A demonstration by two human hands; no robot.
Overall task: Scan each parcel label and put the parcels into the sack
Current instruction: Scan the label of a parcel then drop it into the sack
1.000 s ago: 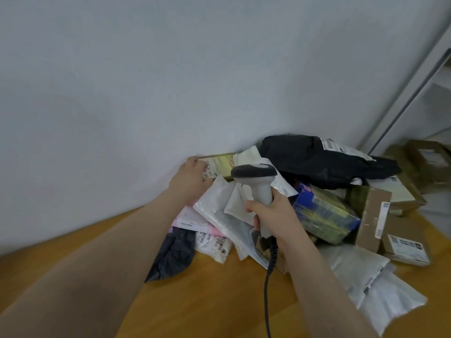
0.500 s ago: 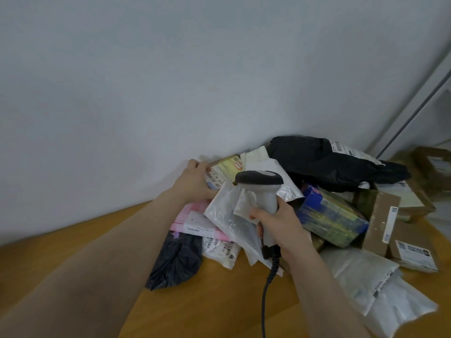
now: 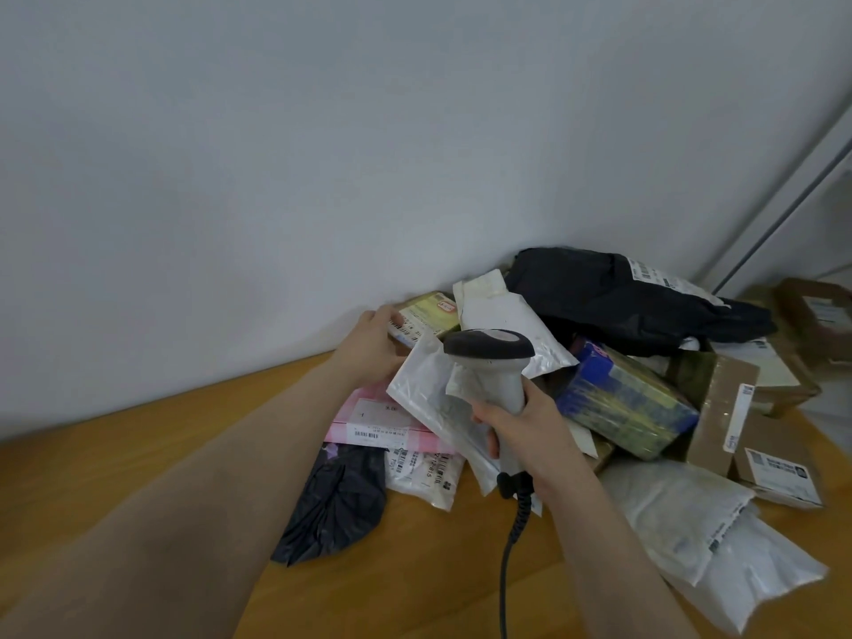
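At the far-left end of the parcel pile (image 3: pixel 618 398), hard against the wall (image 3: pixel 322 154), sits the target: yellow parcel (image 3: pixel 431 313), with its label (image 3: pixel 405 326) face up at its left end. Left hand (image 3: pixel 371 350) grips that end, one digit laid over the top by the label, the rest hidden. Right hand (image 3: pixel 525 424) is wrapped round the scanner (image 3: pixel 495 357) handle, cable (image 3: pixel 507 560) hanging toward the table (image 3: pixel 415 583). Key geometry: parcel lies beyond and left of the scanner head, long axis running roughly along the wall, right end tucked under the white mailer (image 3: pixel 502 311). Label is just up-left of the scanner's nose, near but not touching. Silver mailer (image 3: pixel 426 394) sits between the two hands, its top corner lapping the parcel's near edge close beside the label. Left hand is on the parcel; right is nearer me and lower. My read: we're at pick-and-scan on this one, and nothing shows a scan done. Next move probably means tilting the label toward the scanner or swinging the nose left. A pull leftward along the long axis should free it from under the white mailer. Risk: silver mailer drags along or masks the barcode. Sack isn't in view, so I can't tell which way the drop goes.
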